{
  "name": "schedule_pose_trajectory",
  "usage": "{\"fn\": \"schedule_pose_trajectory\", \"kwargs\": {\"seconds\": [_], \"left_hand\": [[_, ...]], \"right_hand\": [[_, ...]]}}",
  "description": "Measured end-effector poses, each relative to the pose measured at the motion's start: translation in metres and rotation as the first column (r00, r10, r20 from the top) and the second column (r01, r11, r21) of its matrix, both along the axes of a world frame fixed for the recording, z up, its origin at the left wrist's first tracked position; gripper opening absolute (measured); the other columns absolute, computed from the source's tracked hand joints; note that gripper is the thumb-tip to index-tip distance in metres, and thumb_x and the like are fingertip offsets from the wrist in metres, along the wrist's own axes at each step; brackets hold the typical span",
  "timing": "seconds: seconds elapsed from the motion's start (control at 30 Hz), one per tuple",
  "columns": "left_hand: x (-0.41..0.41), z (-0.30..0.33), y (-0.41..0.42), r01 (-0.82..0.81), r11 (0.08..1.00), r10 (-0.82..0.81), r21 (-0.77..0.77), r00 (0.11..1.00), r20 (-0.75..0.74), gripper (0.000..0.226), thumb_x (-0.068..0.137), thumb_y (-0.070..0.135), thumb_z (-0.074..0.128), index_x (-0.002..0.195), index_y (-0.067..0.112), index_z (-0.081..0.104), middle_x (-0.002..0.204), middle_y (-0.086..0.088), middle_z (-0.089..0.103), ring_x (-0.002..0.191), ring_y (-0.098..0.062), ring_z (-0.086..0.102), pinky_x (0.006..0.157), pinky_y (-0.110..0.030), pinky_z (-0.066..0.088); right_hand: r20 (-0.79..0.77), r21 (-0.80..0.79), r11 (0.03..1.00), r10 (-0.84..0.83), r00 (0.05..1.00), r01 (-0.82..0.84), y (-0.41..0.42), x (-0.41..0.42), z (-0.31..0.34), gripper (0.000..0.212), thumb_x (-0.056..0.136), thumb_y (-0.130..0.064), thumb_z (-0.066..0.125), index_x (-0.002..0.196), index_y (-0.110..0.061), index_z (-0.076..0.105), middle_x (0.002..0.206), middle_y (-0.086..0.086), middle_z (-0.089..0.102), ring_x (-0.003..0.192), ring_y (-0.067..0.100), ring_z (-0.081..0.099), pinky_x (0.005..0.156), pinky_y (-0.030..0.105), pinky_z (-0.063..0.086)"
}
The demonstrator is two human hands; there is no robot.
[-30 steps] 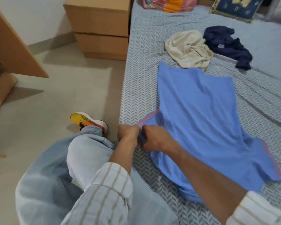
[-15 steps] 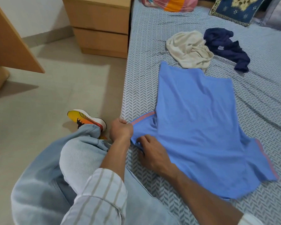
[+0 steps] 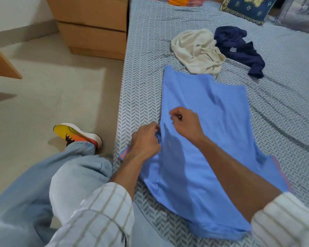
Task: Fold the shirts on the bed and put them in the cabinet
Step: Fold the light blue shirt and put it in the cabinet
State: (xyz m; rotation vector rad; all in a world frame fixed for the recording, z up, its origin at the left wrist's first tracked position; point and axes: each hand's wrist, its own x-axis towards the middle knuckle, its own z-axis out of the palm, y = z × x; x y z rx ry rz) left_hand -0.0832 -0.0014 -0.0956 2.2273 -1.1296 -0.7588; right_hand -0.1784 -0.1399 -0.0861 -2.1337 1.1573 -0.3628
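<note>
Fingers (image 3: 156,130) of the left hand (image 3: 144,141) are curled round the orange-trimmed sleeve at the blue shirt (image 3: 212,139)'s near-left edge, seemingly to turn it inward for a fold; the right hand (image 3: 185,124) hovers over the shirt's body, fingers loosely bent, gripping nothing I can see. The shirt lies flat on the bed (image 3: 146,56), mostly beyond and right of both hands

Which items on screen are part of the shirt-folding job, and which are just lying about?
Job:
- blue shirt, spread on the bed, held by left hand; right hand above it
- cream shirt, crumpled
- navy shirt, crumpled
- wooden cabinet

Lying about:
- blue cushion
- striped bundle
</note>
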Motion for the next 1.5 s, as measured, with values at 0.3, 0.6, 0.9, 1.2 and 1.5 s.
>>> {"fn": "schedule_pose_trajectory", "kwargs": {"seconds": [0.3, 0.6, 0.9, 1.2, 1.5], "left_hand": [[0.017, -0.005, -0.018, 0.059, 0.988, -0.052, 0.14, 0.997, -0.056, 0.05, 0.076, 0.024, 0.065, 0.123, 0.033, 0.049, 0.111, 0.008, 0.059, 0.122, -0.023, 0.046, 0.095, -0.043, 0.031], [0.026, -0.003, -0.027, 0.163, 0.917, -0.133, 0.365, 0.985, -0.105, 0.02, 0.076, 0.013, 0.043, 0.057, 0.018, 0.045, 0.068, -0.007, 0.058, 0.075, -0.027, 0.054, 0.097, -0.047, 0.035], [0.024, -0.006, -0.024, -0.021, 0.965, 0.067, 0.26, 0.983, -0.171, 0.036, 0.074, 0.042, 0.047, 0.061, 0.012, 0.061, 0.085, -0.01, 0.065, 0.101, -0.032, 0.055, 0.078, -0.038, 0.044], [0.028, -0.001, -0.024, 0.002, 0.935, 0.062, 0.355, 0.984, -0.168, 0.025, 0.065, 0.024, 0.07, 0.055, 0.017, 0.048, 0.052, 0.005, 0.052, 0.071, -0.021, 0.057, 0.087, -0.04, 0.03], [0.034, -0.005, -0.014, -0.112, 0.966, 0.176, 0.235, 0.946, -0.273, 0.011, 0.074, 0.014, 0.063, 0.071, 0.02, 0.055, 0.062, 0.006, 0.06, 0.059, -0.011, 0.057, 0.049, -0.023, 0.037]], "right_hand": [[-0.141, 0.012, 0.999, -0.047, 0.989, 0.049, -0.128, 0.113, 0.012, 0.018, 0.087, -0.016, 0.056, 0.075, -0.016, 0.069, 0.078, 0.013, 0.069, 0.086, 0.035, 0.071, 0.08, 0.054, 0.059], [-0.34, -0.082, 0.996, -0.059, 0.939, 0.033, -0.155, 0.155, -0.012, 0.025, 0.09, -0.021, 0.063, 0.105, -0.002, 0.068, 0.099, 0.022, 0.068, 0.1, 0.035, 0.068, 0.08, 0.04, 0.057], [-0.285, -0.078, 0.996, -0.074, 0.956, 0.054, -0.163, 0.161, -0.027, 0.028, 0.09, -0.032, 0.066, 0.077, -0.009, 0.059, 0.061, 0.006, 0.054, 0.054, 0.018, 0.055, 0.065, 0.034, 0.053], [-0.19, -0.11, 0.984, -0.156, 0.969, 0.137, -0.167, 0.174, -0.035, 0.031, 0.089, -0.014, 0.059, 0.061, -0.013, 0.046, 0.057, 0.007, 0.047, 0.057, 0.024, 0.057, 0.054, 0.032, 0.042], [-0.258, -0.135, 0.984, -0.148, 0.955, 0.116, -0.166, 0.184, -0.034, 0.014, 0.095, -0.017, 0.059, 0.104, -0.007, 0.057, 0.102, 0.012, 0.062, 0.092, 0.027, 0.063, 0.066, 0.031, 0.045]]}}
